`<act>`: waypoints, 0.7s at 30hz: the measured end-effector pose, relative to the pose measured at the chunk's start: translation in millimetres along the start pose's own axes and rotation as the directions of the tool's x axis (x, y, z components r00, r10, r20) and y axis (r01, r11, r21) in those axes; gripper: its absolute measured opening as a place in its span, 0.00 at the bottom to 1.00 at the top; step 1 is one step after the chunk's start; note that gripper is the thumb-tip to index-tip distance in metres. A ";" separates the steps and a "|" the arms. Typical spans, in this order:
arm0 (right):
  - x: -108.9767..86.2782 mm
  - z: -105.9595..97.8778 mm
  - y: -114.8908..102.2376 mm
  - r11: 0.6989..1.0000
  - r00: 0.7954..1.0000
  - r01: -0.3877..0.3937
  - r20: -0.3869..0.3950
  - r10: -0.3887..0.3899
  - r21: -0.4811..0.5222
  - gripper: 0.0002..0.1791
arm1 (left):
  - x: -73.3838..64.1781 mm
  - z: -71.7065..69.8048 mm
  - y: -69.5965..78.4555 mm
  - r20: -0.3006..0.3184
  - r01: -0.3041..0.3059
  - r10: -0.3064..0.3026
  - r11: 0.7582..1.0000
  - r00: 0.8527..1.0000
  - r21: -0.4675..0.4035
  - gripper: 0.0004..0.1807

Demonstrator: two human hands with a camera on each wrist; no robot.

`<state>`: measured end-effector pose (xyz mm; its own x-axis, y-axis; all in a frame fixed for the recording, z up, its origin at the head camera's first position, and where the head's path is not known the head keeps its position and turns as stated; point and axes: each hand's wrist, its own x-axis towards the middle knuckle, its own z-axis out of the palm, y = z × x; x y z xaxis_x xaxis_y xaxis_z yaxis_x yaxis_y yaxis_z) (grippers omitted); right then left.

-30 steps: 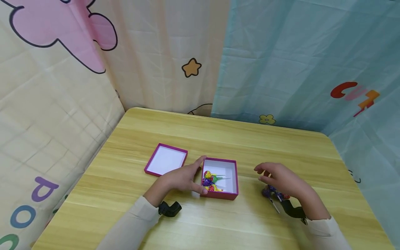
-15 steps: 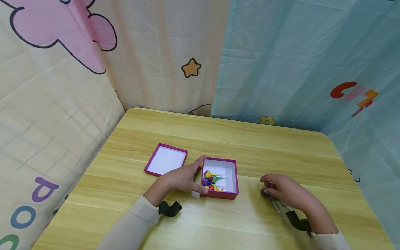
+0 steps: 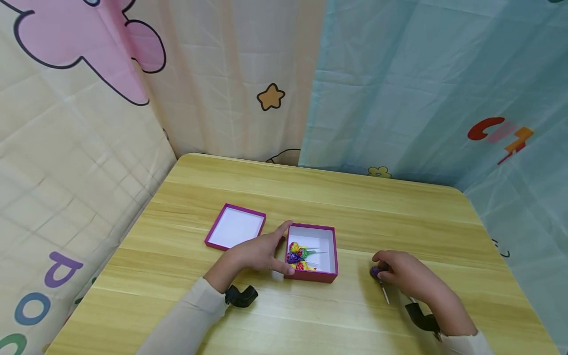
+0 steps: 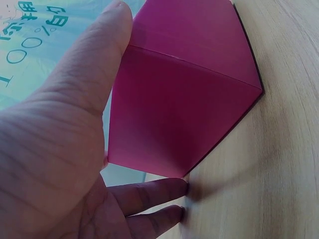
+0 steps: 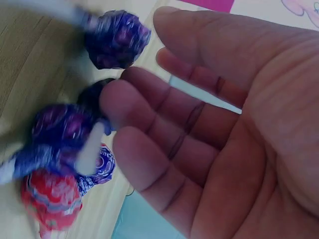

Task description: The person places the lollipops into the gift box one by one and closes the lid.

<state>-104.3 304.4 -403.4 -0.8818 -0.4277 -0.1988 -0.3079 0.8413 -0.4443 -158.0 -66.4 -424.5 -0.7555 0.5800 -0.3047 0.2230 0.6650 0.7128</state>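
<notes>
In the head view my left hand (image 3: 259, 251) holds the left side of a magenta square box (image 3: 312, 277), thumb at its near corner and a finger at its far corner. The box is uncovered, with several wrapped lollipops (image 3: 303, 253) at its left side. To the right, my right hand (image 3: 401, 272) hovers low over the table, fingertips right at a purple lollipop (image 3: 375, 272). The right wrist view shows its fingers loosely bent with nothing between them. Beside them lie more purple-wrapped lollipops (image 5: 60, 127) and a red one (image 5: 52, 199), which the hand mostly hides from the head camera.
A magenta-edged lid (image 3: 236, 226), white inside up, lies left of the box, partly behind the left hand. The wooden table (image 3: 284, 320) ends at a printed curtain (image 3: 377, 88) at the back. Black camera mounts (image 3: 241, 297) sit at both wrists.
My right hand has come down and nearer to me over the lollipops. The purple lollipop's stick has swung slightly left. My left hand and the box have stayed in place.
</notes>
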 end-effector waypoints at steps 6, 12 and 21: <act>3.6 6.2 0.9 0.998 1.000 -0.031 -0.004 0.031 -0.047 0.14 | 0.3 -0.1 -0.3 0.000 0.001 -0.001 1.000 1.000 -0.005 0.69; 6.6 9.3 0.6 0.996 1.000 0.011 -0.020 -0.013 -0.083 0.09 | 0.9 0.0 -0.7 -0.002 -0.009 0.009 1.000 1.000 -0.006 0.68; 10.0 12.8 2.4 0.993 0.997 0.061 -0.033 -0.065 -0.100 0.06 | 1.2 -0.2 -2.0 -0.003 -0.012 0.012 1.000 1.000 -0.003 0.68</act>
<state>-109.3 298.0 -417.6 -0.8711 -0.4704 -0.1409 -0.3956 0.8423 -0.3662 -159.4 -67.1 -426.2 -0.7546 0.5863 -0.2946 0.2299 0.6568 0.7182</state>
